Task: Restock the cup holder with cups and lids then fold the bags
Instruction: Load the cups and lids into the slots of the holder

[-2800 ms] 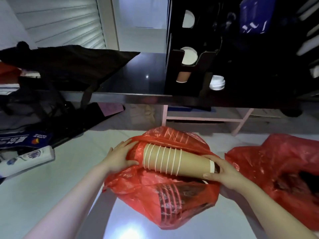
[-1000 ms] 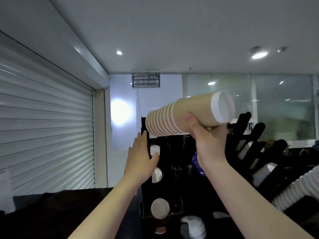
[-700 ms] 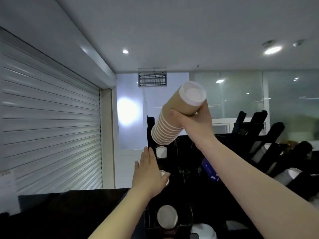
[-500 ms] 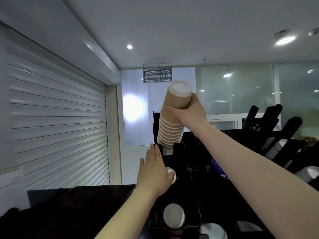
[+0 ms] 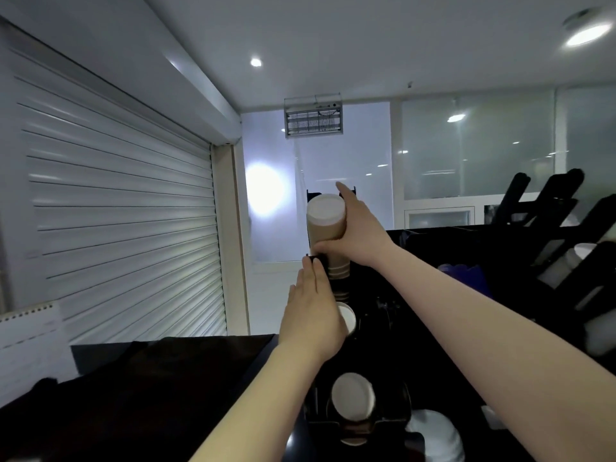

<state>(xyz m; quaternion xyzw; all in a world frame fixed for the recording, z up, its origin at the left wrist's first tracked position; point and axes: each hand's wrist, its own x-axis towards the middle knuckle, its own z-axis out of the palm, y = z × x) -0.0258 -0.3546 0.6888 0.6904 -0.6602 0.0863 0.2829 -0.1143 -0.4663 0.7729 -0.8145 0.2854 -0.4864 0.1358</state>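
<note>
Tilted moments ago, the cup stack [image 5: 325, 225] is now sinking upright into the top of the cup holder [image 5: 373, 315], right grip [image 5: 361, 235] curling round it, left grip [image 5: 313, 315] spread flat at 6 o'clock, steadying; restocking is advancing.

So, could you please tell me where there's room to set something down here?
The dark counter between the spiral pad and the cup holder looks free. Right of the holder it is crowded: lids, black racks.
</note>
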